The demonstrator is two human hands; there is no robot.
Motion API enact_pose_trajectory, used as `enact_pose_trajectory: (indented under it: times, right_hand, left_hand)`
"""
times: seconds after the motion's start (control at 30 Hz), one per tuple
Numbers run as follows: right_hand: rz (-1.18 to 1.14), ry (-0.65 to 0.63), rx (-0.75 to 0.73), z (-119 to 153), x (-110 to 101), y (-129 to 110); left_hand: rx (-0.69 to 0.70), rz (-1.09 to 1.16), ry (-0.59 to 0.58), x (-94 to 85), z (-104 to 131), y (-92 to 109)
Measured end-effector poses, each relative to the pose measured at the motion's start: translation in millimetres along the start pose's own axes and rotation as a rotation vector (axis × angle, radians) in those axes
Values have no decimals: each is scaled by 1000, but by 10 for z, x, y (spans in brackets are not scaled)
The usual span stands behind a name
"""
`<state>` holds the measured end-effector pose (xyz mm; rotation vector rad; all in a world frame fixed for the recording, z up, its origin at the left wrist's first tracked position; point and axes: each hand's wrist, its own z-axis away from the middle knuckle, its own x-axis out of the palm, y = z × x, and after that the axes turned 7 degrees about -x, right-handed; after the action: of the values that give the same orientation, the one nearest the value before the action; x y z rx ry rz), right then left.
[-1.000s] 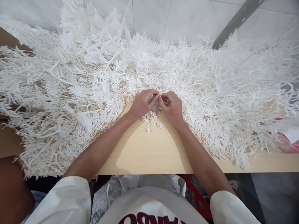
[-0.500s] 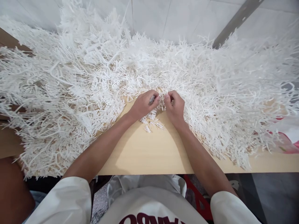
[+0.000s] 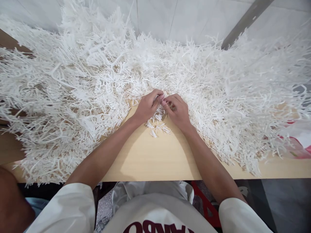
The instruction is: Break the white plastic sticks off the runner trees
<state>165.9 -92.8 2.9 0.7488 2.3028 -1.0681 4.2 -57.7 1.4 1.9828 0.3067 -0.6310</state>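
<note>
My left hand (image 3: 148,105) and my right hand (image 3: 178,109) meet at the fingertips over the middle of the table. Both are closed in a pinch, on a thin white branched plastic piece whose shape is mostly hidden by the fingers. Just below them, a few loose white plastic sprigs (image 3: 159,127) lie on the wood. A large heap of similar white branched plastic pieces (image 3: 97,81) surrounds my hands at the back and on both sides.
The light wooden table (image 3: 155,158) has its front edge against my body. A clear and red plastic bag (image 3: 297,142) lies at the right. Behind the heap stand a tiled wall (image 3: 194,19) and a slanted grey metal bar (image 3: 246,24). Another person's limb (image 3: 13,197) shows at lower left.
My hands have come together from slightly apart, and the right one has moved left so that the fingertips now touch. The heap looks unchanged.
</note>
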Motion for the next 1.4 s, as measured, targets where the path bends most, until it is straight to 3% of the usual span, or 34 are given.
enact_pose_trajectory:
  times: [0.4,0.83,1.13,1.4]
  right_hand:
    - [180,231,-179,80,78,11]
    - [240,228,-219,59,62,0]
    - [136,223,-219,63,62,17]
    - [102,173,-64,18,44,-50]
  left_hand:
    - [8,-65,27,50,17,24]
    - [-21,-47,27,61,10,34]
    - [-16,-46,50,83,20,25]
    - [12,-68,84,41,31,28]
